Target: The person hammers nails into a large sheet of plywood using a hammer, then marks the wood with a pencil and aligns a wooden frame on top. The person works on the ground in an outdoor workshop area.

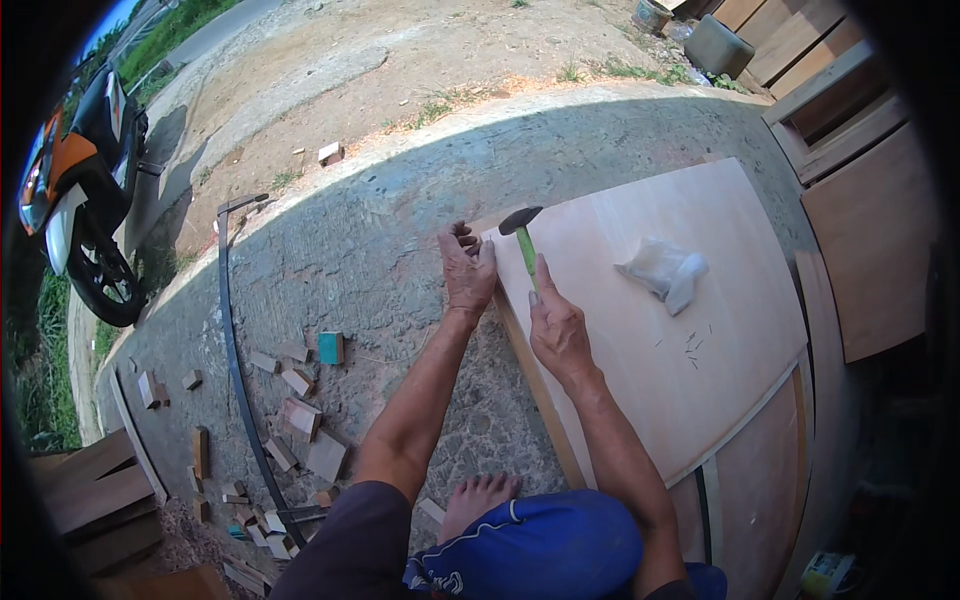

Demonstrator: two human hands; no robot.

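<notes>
My right hand [560,335] is closed around the green handle of a hammer [531,250]. Its dark head hovers by the far left corner of a pale plywood panel [600,230]. At that corner my left hand [468,272] is closed, its fingers curled and the thumb up against the wooden edge strip [525,365]. Whatever the left fingertips pinch is too small to make out. On the panel lie a crumpled clear plastic bag [665,272] and, nearer me, several loose nails [692,349].
Wood offcuts [327,455] litter the concrete floor at left, beside a long metal bar clamp [236,370]. My bare foot [478,505] is by the panel's left side. Wooden frames and boards [870,240] lean at right. A motorbike [85,200] stands far left.
</notes>
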